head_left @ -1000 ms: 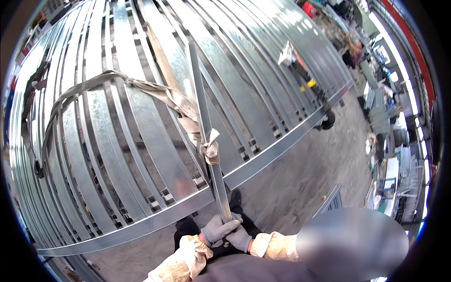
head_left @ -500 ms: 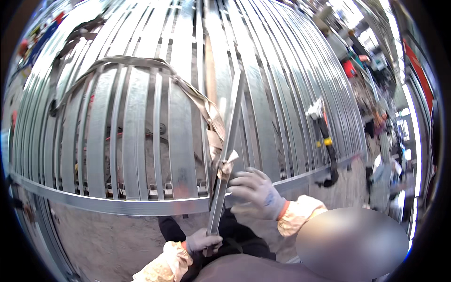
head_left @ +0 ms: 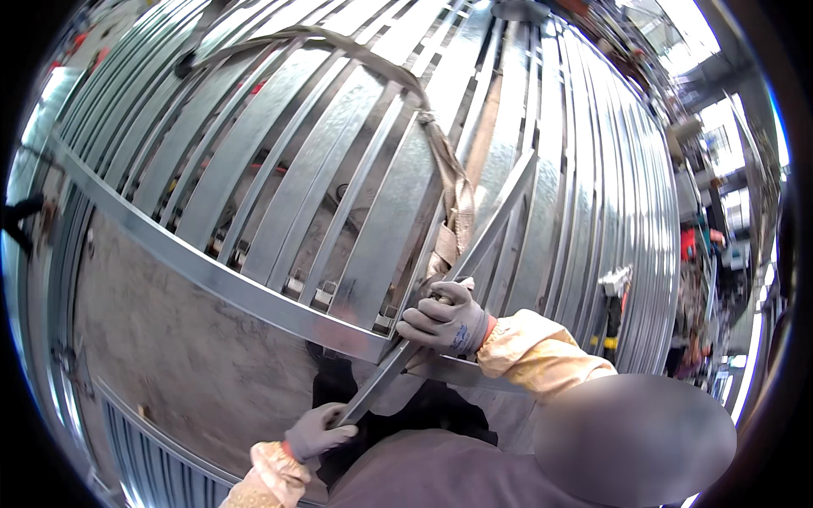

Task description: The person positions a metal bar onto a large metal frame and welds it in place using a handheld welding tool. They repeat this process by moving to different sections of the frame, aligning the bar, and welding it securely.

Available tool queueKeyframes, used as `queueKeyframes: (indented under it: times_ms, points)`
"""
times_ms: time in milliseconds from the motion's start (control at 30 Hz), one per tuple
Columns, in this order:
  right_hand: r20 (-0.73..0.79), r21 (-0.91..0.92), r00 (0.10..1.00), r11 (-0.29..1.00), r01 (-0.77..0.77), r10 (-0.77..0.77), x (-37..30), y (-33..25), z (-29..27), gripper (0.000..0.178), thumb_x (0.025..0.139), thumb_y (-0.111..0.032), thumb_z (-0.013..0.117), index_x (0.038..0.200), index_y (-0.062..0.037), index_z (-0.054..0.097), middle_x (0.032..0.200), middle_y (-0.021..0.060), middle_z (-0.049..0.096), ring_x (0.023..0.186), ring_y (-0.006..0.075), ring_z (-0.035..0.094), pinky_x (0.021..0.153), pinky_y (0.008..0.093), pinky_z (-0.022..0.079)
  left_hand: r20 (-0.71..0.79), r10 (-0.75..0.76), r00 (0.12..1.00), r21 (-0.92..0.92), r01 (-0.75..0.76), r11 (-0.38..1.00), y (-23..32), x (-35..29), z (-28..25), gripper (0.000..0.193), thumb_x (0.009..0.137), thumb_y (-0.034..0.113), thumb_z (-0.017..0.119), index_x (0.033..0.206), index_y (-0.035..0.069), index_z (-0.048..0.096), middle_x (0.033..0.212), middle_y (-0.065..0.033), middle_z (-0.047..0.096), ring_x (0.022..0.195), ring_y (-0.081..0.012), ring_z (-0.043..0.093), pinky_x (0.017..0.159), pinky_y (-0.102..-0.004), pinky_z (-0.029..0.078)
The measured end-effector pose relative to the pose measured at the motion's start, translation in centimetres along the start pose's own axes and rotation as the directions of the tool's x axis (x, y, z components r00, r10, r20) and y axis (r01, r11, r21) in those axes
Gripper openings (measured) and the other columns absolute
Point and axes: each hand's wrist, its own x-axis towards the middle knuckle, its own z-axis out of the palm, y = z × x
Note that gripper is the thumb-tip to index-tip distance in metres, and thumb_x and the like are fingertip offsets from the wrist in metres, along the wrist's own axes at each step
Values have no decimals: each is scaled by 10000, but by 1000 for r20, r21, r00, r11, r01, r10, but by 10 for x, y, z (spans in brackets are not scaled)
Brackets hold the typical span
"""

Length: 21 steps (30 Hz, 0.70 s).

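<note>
A single view is provided, taken from a wide fisheye camera worn on the head and directed downward and forward over the person's own body. The left hand [head_left: 318,432] and right hand [head_left: 445,317] are seen close to the lens, entering from the lower edge, with the dark trousers and shoes directly beneath. The galvanised steel frame [head_left: 339,195] fills the upper and middle field at close range, its straight members bent toward the rim by the lens. The concrete floor [head_left: 178,347] is seen below left. The workshop background is compressed along the right edge. No second view is supplied, so no overlap is recorded.
</note>
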Motion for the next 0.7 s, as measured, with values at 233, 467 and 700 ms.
queueKeyframes:
  times_ms: [233, 467, 700]
  points:
    - [36, -153, 998, 987, 57, -52, -3, -2, 3, 552, 764, -405, 629, 1277, -202, 648, 1029, -68, 598, 993, 116, 585, 1065, 474, 415, -920, -26, 391, -332, -742, 582, -41, 25, 126, 351, 1014, 314, 658, 1188, 11, 625, 942, -40, 649, 790, -156, 623, 720, -281, 545]
    - [10, 50, 1000, 999, 4, -4, -12, 3, -2, 700, 802, -622, 615, 1337, -170, 639, 1023, -30, 610, 1052, 149, 618, 1050, 510, 412, -904, -382, 191, -206, -978, -2, -23, 92, 108, 354, 1019, 399, 650, 1117, 59, 642, 866, 2, 599, 770, -139, 601, 725, -293, 580]
    - [-34, 266, 986, 953, -148, 163, 12, 115, -59, 450, 782, -354, 810, 1141, -111, 691, 1147, 62, 708, 1076, 299, 670, 1005, 456, 494, -979, -176, -105, 32, -927, 373, -87, 105, 110, 480, 909, 70, 755, 1302, -47, 507, 980, -43, 620, 779, -150, 641, 729, -289, 584]
